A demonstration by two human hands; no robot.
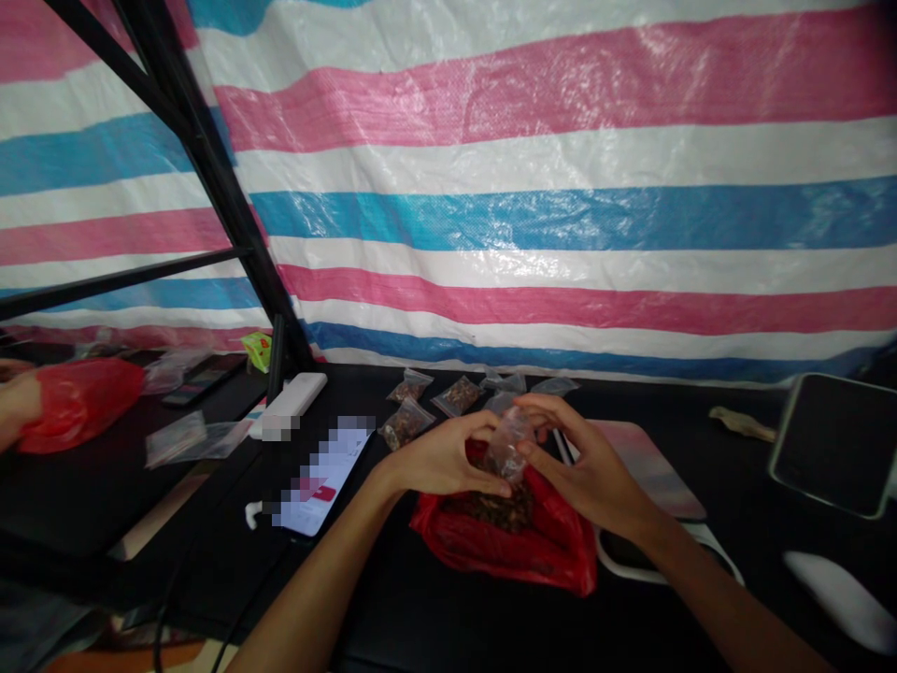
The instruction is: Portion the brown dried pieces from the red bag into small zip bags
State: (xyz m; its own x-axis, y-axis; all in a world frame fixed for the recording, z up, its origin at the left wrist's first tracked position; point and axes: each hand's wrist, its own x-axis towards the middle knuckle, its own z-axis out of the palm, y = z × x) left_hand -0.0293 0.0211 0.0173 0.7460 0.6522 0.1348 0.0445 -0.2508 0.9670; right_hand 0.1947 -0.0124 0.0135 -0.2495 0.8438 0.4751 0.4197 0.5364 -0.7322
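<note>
Over the open red plastic bag, my two hands hold a small clear plastic bag between them. My left hand grips its left side, with the thumb low and the fingers curled at the top. On the other side, my right hand pinches it between thumb and fingers. Dried brown-green plant pieces lie inside the red bag, just below. Whether the small bag contains anything is hard to make out. Behind my left hand lie filled small zip bags with brown bits, and a further filled zip bag.
A lit phone, a white power strip and a white earbud lie left. Flat cases, a tablet-like device and a white mouse lie right. Another person's hand touches a red bag.
</note>
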